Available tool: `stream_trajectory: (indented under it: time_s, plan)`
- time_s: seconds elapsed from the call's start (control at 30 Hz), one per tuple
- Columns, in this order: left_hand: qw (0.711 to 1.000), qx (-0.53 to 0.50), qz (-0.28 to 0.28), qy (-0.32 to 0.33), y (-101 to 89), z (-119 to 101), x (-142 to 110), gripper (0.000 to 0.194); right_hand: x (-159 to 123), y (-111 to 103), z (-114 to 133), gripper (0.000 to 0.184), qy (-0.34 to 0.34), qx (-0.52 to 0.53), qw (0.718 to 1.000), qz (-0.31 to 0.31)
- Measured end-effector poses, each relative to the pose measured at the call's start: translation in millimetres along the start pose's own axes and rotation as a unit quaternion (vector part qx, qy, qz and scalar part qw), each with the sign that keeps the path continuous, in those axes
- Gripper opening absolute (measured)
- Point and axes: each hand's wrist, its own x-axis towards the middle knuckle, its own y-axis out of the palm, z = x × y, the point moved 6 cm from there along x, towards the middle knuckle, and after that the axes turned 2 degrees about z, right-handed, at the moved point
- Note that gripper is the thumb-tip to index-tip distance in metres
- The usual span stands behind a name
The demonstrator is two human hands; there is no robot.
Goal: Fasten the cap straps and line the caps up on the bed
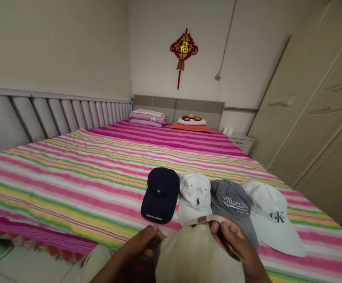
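A beige baseball cap is held up close to me at the bottom of the head view, its back strap edge turned up and away from me. My right hand is closed on its right side, fingers at the strap opening. My left hand is closed at the cap's left edge; its fingertips are partly hidden. Just beyond, a row of caps lies on the bed: a navy cap, a white cap with a small logo, a grey cap with lettering and a white CK cap.
The bed has a striped sheet. Folded purple bedding and a pink pillow-like bundle lie by the headboard. A slatted rail runs along the left. A nightstand and wardrobe stand at right.
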Motion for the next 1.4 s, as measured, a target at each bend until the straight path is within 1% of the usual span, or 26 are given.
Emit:
stream_trajectory:
  time_s: [0.03, 0.07, 0.1, 0.13, 0.17, 0.2, 0.23, 0.3, 0.37, 0.43, 0.57, 0.7, 0.83, 1.0, 1.1, 1.17, 1.27, 1.33, 1.37, 1.4]
  plan:
    - [0.998, 0.015, 0.064, -0.002, 11.8, -6.2, 3.0, 0.047, 0.4, 6.8, 0.3, 0.032, 0.004, -0.018, 0.999, 0.040]
    - [0.993, 0.008, 0.118, -0.006, 23.7, -12.4, 4.7, 0.042, 0.6, 12.6, 0.9, 0.034, 0.000, -0.036, 0.997, 0.072]
    - [0.987, -0.002, 0.160, -0.017, 35.2, -18.2, 5.3, 0.036, 0.6, 16.3, 1.8, 0.036, -0.012, -0.052, 0.995, 0.090]
    - [0.981, -0.010, 0.189, -0.029, 46.0, -24.0, 5.3, 0.030, 0.4, 17.7, 2.2, 0.037, -0.024, -0.062, 0.993, 0.093]
    - [0.978, -0.021, 0.203, -0.033, 55.5, -30.8, 5.1, 0.029, 0.0, 17.3, 1.5, 0.036, -0.029, -0.064, 0.994, 0.089]
    - [0.978, -0.036, 0.204, -0.030, 63.7, -38.1, 4.9, 0.029, -0.9, 16.0, -0.9, 0.035, -0.023, -0.060, 0.994, 0.085]
    - [0.980, -0.057, 0.191, -0.020, 69.9, -45.5, 5.0, 0.031, -2.1, 14.5, -4.7, 0.032, -0.006, -0.055, 0.995, 0.087]
    - [0.985, -0.089, 0.148, -0.010, 78.3, -55.7, 5.1, 0.028, -5.3, 11.6, -12.7, 0.030, 0.030, -0.054, 0.993, 0.099]
    - [0.987, -0.098, 0.127, -0.018, 85.2, -58.4, 4.6, 0.020, -7.9, 8.9, -17.4, 0.029, 0.042, -0.058, 0.991, 0.111]
    - [0.986, -0.095, 0.133, -0.030, 91.0, -56.3, 3.8, 0.014, -8.5, 5.9, -19.2, 0.030, 0.037, -0.057, 0.992, 0.105]
    - [0.983, -0.105, 0.138, -0.053, 94.3, -48.3, 2.7, 0.014, -5.7, 5.8, -22.8, 0.031, 0.026, -0.037, 0.994, 0.103]
    - [0.983, -0.137, 0.110, -0.056, 91.6, -43.7, 2.9, 0.014, -1.8, 12.0, -26.5, 0.035, 0.016, -0.011, 0.992, 0.126]
    - [0.983, -0.154, 0.088, -0.048, 88.8, -39.9, 2.6, 0.016, 0.2, 13.9, -29.6, 0.036, 0.020, -0.022, 0.993, 0.114]
    - [0.985, -0.139, 0.093, -0.043, 93.3, -38.5, 0.5, 0.021, -2.0, 14.2, -29.1, 0.038, 0.018, -0.047, 0.994, 0.094]
    - [0.989, -0.119, 0.084, -0.031, 95.4, -40.5, -0.7, 0.024, -4.2, 11.5, -28.5, 0.037, 0.018, -0.067, 0.995, 0.068]
    - [0.989, -0.128, 0.078, -0.018, 94.1, -43.0, -1.9, 0.027, -4.3, 8.8, -27.4, 0.036, 0.016, -0.061, 0.997, 0.044]
    - [0.982, -0.174, 0.077, 0.010, 88.3, -49.0, -4.2, 0.031, -2.0, 0.7, -22.9, 0.034, -0.003, 0.016, 1.000, -0.021]
    - [0.977, -0.197, 0.073, 0.033, 82.7, -54.1, -5.5, 0.030, -0.8, -7.0, -18.7, 0.034, -0.030, 0.087, 0.993, -0.072]
    - [0.976, -0.203, 0.068, 0.046, 79.9, -56.8, -5.9, 0.029, -0.6, -9.9, -17.1, 0.034, -0.041, 0.106, 0.990, -0.083]
    - [0.975, -0.206, 0.060, 0.058, 77.3, -59.5, -6.2, 0.029, -0.7, -10.9, -16.6, 0.033, -0.041, 0.105, 0.991, -0.076]
